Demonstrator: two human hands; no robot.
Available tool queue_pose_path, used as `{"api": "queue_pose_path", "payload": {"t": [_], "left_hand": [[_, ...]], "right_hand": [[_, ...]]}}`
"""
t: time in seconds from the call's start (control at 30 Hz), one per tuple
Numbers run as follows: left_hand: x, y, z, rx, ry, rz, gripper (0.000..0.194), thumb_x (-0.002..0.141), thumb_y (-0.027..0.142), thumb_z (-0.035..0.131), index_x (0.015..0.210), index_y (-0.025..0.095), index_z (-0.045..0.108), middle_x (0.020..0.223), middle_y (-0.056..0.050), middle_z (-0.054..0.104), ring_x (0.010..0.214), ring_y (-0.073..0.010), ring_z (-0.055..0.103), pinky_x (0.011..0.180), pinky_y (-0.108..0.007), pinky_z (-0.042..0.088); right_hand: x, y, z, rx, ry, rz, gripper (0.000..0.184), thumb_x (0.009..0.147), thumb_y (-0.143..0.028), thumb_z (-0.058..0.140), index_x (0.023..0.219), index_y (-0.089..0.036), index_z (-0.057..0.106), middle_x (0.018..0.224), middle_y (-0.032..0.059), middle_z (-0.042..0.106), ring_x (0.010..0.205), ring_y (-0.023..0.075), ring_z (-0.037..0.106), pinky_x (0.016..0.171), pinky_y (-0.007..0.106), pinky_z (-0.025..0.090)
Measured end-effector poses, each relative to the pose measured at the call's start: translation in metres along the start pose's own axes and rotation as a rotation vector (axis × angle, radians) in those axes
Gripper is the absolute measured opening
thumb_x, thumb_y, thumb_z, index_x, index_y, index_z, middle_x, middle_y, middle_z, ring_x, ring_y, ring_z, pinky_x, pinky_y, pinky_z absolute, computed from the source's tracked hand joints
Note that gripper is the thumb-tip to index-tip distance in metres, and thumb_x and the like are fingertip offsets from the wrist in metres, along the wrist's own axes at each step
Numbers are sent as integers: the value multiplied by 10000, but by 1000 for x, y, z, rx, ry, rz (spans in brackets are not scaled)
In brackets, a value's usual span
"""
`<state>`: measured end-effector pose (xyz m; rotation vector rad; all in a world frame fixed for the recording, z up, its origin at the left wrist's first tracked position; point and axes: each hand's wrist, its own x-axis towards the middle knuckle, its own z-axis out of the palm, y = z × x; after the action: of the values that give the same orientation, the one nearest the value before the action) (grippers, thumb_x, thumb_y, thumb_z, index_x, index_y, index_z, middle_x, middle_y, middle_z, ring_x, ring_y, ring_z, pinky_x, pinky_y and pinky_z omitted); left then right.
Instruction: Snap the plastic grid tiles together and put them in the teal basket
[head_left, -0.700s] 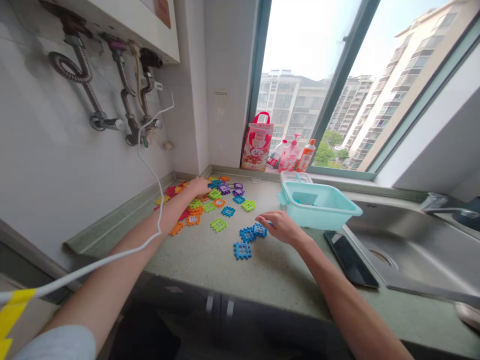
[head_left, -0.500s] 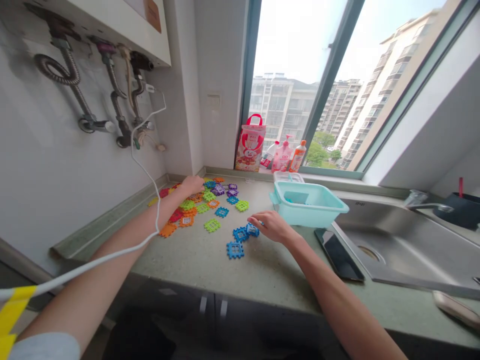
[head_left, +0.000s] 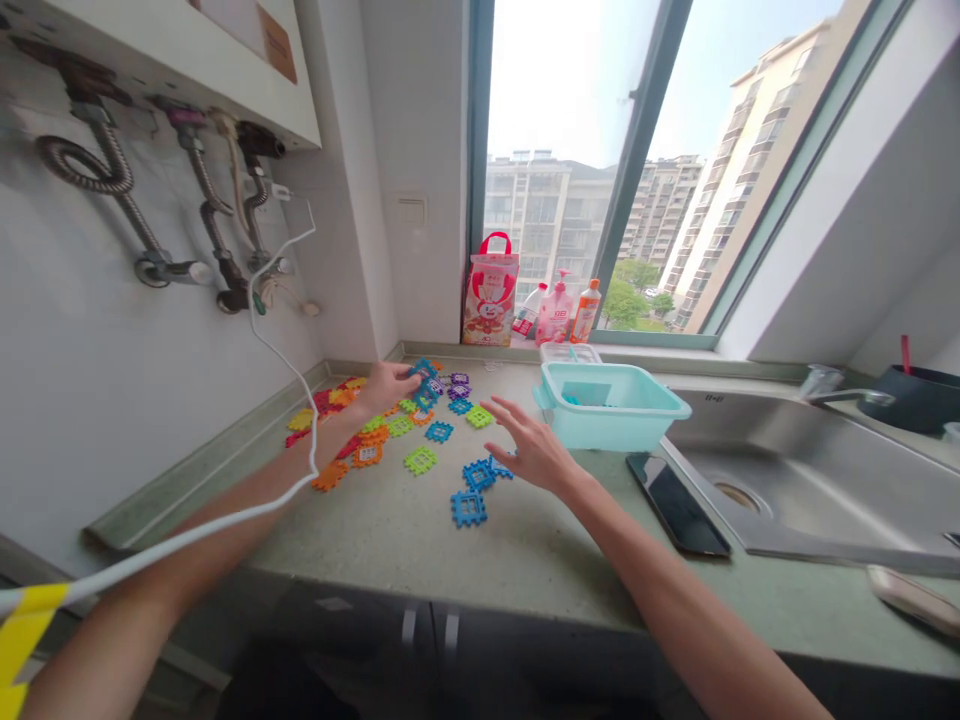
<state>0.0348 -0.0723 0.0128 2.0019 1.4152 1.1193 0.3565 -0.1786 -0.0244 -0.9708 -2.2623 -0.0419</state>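
Several flat plastic building tiles in many colours (head_left: pixel 390 425) lie scattered on the green countertop (head_left: pixel 525 545). My left hand (head_left: pixel 390 385) is stretched to the far side of the pile and pinches a blue tile (head_left: pixel 421 372) between its fingers. My right hand (head_left: pixel 529 445) hovers above the counter with its fingers spread and holds nothing. Just below and left of it lie a pair of blue tiles (head_left: pixel 484 470) and a single blue tile (head_left: pixel 468 508). A teal plastic bin (head_left: pixel 609 412) stands right of my right hand.
A black phone (head_left: pixel 679 492) lies beside the steel sink (head_left: pixel 810 490). A red-and-white bag (head_left: pixel 489 292) and bottles (head_left: pixel 570 312) stand on the window sill. A white cable (head_left: pixel 285 330) hangs from the wall pipes (head_left: pixel 210 230) across my left arm.
My left hand has picked a blue tile out of the pile. My right hand has lifted off the blue tiles and spread its fingers. The view has shifted to the right.
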Motion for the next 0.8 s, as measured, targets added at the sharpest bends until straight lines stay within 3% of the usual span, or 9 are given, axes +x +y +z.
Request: {"api": "queue_pose_path", "payload": {"t": [0.07, 0.1, 0.17, 0.23, 0.33, 0.43, 0.57, 0.73, 0.8], "left_hand": [[-32, 13, 36, -284, -214, -35, 518, 806, 618, 730, 986, 135, 784, 832, -71, 763, 734, -200, 719, 710, -316, 603], [-47, 18, 52, -368, -284, -39, 519, 803, 617, 751, 1008, 141, 781, 844, -68, 764, 740, -195, 722, 723, -321, 613], [-71, 26, 77, -483, -382, -41, 513, 814, 622, 764, 994, 142, 774, 852, -62, 760, 771, -191, 728, 750, -327, 628], [-84, 29, 90, -533, -431, -48, 509, 827, 621, 768, 993, 140, 770, 857, -55, 757, 802, -192, 734, 768, -328, 637], [-87, 27, 90, -587, -473, -62, 529, 809, 582, 813, 1101, 144, 763, 966, -73, 777, 875, -209, 750, 791, -327, 641], [-82, 21, 84, -633, -508, -56, 592, 783, 503, 864, 1243, 156, 727, 1154, -116, 771, 933, -229, 761, 810, -333, 640], [-79, 17, 77, -667, -568, 14, 655, 727, 333, 920, 1316, 168, 687, 1342, -150, 712, 1064, -268, 760, 906, -353, 625], [-81, 12, 78, -654, -592, 65, 658, 761, 234, 867, 1379, 183, 647, 1350, -164, 709, 1117, -289, 756, 925, -364, 625], [-80, 8, 80, -616, -566, 69, 630, 762, 231, 846, 1361, 174, 659, 1330, -169, 719, 1087, -287, 766, 880, -351, 637]], "right_hand": [[0, -9, 8, 9, 36, -29, 736, 959, -378, 711, 1616, -274, 395, 1676, 181, 366, 1233, 289, 673, 989, 457, 599], [1, -13, 13, 13, 37, -48, 717, 954, -385, 723, 1599, -284, 427, 1686, 177, 346, 1253, 297, 663, 998, 468, 602], [1, -18, 21, 23, 32, -77, 575, 973, -365, 708, 1518, -292, 539, 1643, 161, 426, 1255, 290, 665, 1026, 468, 596], [1, -20, 28, 33, 36, -69, 434, 999, -314, 676, 1430, -296, 626, 1552, 137, 547, 1236, 268, 681, 1055, 449, 585], [1, -20, 32, 36, 51, -14, 373, 1000, -270, 667, 1372, -306, 670, 1477, 107, 626, 1238, 247, 688, 1064, 408, 582], [3, -21, 33, 28, 41, 38, 399, 981, -296, 696, 1378, -301, 660, 1498, 102, 615, 1225, 253, 699, 1036, 385, 597], [6, -19, 31, 86, 5, 98, 369, 970, -284, 704, 1336, -283, 664, 1466, 90, 633, 1060, 219, 750, 923, 345, 636], [5, -9, 28, 200, 25, 160, 417, 955, -306, 714, 1358, -264, 616, 1270, 78, 704, 872, 166, 744, 754, 285, 640], [3, -6, 27, 200, 22, 144, 349, 1000, -318, 649, 1345, -262, 632, 1203, 74, 712, 803, 144, 724, 731, 271, 630]]}}
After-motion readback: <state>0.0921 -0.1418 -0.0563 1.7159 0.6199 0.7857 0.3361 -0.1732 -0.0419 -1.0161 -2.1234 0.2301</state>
